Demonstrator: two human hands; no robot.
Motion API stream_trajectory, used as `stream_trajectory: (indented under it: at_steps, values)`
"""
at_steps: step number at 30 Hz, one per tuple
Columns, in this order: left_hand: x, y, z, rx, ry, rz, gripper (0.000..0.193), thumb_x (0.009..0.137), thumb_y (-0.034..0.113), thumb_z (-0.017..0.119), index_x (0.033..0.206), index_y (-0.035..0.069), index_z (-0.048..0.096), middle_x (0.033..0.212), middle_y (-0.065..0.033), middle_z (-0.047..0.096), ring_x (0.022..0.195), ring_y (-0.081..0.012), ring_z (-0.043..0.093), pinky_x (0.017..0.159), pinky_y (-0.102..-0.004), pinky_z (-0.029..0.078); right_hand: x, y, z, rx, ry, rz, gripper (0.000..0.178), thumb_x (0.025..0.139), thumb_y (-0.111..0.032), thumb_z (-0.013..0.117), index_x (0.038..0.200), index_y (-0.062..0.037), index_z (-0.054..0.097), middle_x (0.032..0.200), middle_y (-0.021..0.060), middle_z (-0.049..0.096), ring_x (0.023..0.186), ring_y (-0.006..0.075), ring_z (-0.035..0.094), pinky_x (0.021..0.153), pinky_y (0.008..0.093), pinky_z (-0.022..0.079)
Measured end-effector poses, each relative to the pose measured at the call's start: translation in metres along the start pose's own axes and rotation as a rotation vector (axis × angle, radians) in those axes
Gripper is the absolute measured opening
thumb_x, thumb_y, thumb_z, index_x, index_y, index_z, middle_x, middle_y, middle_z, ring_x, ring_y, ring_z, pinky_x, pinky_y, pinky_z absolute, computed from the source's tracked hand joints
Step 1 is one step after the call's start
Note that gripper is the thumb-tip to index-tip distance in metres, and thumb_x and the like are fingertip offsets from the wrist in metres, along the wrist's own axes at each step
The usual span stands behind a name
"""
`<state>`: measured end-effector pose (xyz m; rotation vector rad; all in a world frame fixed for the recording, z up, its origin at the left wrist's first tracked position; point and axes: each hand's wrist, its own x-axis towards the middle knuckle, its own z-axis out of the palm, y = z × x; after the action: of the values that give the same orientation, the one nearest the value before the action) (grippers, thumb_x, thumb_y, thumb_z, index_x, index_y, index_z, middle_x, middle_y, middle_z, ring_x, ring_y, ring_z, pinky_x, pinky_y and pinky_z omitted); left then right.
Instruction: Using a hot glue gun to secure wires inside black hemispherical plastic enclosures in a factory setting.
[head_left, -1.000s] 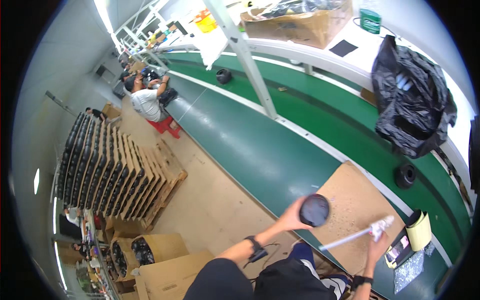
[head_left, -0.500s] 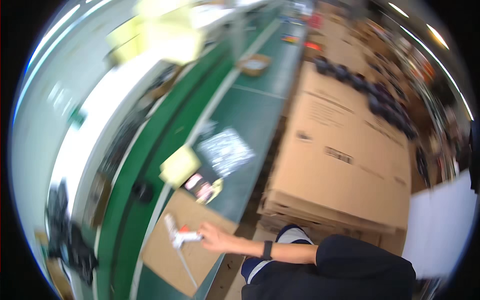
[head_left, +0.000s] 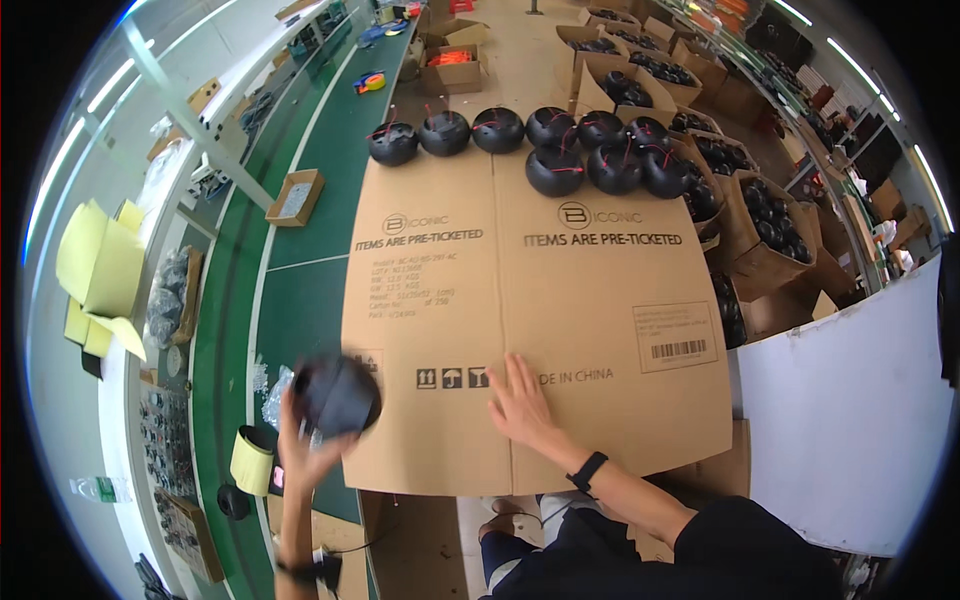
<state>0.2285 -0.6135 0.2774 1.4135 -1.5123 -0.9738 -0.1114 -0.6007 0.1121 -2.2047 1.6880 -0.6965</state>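
My left hand (head_left: 308,450) grips a round black shell (head_left: 345,390), slightly blurred, at the left edge of a large flat cardboard sheet (head_left: 430,340). Its fingers curl round the near left side of the shell. With fingers stretched out, my right hand (head_left: 525,408) lies on the near middle of the cardboard and holds nothing. Along the far end of the sheet stand several black round shells (head_left: 497,130) with thin red wires sticking out, in rows that are deeper on the right.
A green bench (head_left: 320,225) runs along the left, bearing a small carton (head_left: 296,198) and a yellow roll-shaped piece (head_left: 253,460). Open boxes of black shells (head_left: 768,225) line the right side. A white panel (head_left: 830,400) stands at the near right.
My view has swung toward the cardboard stack. The white glue gun is no longer in my right hand, which now rests on the sheet. My left hand has come into view with a black shell.
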Motion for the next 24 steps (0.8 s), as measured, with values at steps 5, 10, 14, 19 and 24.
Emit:
stream_trajectory:
  at_steps: [5,10,14,19,24]
  values:
    - [0.256,-0.023,0.16,0.107,0.013,0.233,0.096,0.058,0.02,0.093,0.137,-0.002,0.044,0.13,-0.0174,0.058,0.118,-0.0271,0.058,0.103,-0.0372,0.046,0.0,0.002,-0.001,-0.174,-0.091,-0.162,0.063,0.095,-0.033,0.049,0.149,-0.001,0.039,0.154,0.0363,0.025,0.144,0.0508,0.025,0.118,0.0571,0.021]
    - [0.375,-0.043,0.272,-0.006,0.229,0.196,0.094,0.054,0.026,0.096,0.128,-0.005,0.048,0.121,-0.0181,0.062,0.111,-0.0295,0.062,0.099,-0.0389,0.049,0.002,0.003,0.004,-0.166,-0.145,-0.102,0.063,0.095,-0.031,0.05,0.151,-0.0036,0.036,0.153,0.0359,0.027,0.144,0.0498,0.027,0.117,0.0588,0.022]
    - [0.394,-0.058,0.335,-0.097,0.205,0.168,0.095,0.053,0.028,0.096,0.128,-0.005,0.048,0.119,-0.0186,0.061,0.112,-0.0324,0.061,0.1,-0.0412,0.049,0.002,0.013,0.002,-0.202,-0.179,-0.056,0.064,0.094,-0.03,0.053,0.15,-0.004,0.038,0.152,0.0357,0.029,0.143,0.05,0.028,0.115,0.0606,0.026]
    - [0.37,-0.094,0.296,0.001,0.106,0.166,0.136,0.056,0.038,0.093,0.153,-0.008,0.01,0.159,-0.0299,0.017,0.15,-0.0424,0.012,0.122,-0.0429,0.023,-0.008,-0.006,0.022,-0.188,-0.08,-0.153,0.068,0.088,-0.026,0.058,0.149,-0.0031,0.039,0.153,0.0336,0.03,0.143,0.0502,0.027,0.115,0.0617,0.025]
    - [0.202,-0.1,0.194,-0.023,-0.065,0.346,0.062,0.08,0.027,0.073,0.13,-0.002,0.05,0.119,-0.0201,0.061,0.112,-0.0333,0.059,0.097,-0.044,0.047,-0.002,0.011,0.013,-0.261,-0.133,-0.096,0.065,0.09,-0.024,0.054,0.15,-0.0033,0.039,0.154,0.0314,0.029,0.143,0.0493,0.026,0.117,0.0582,0.021]
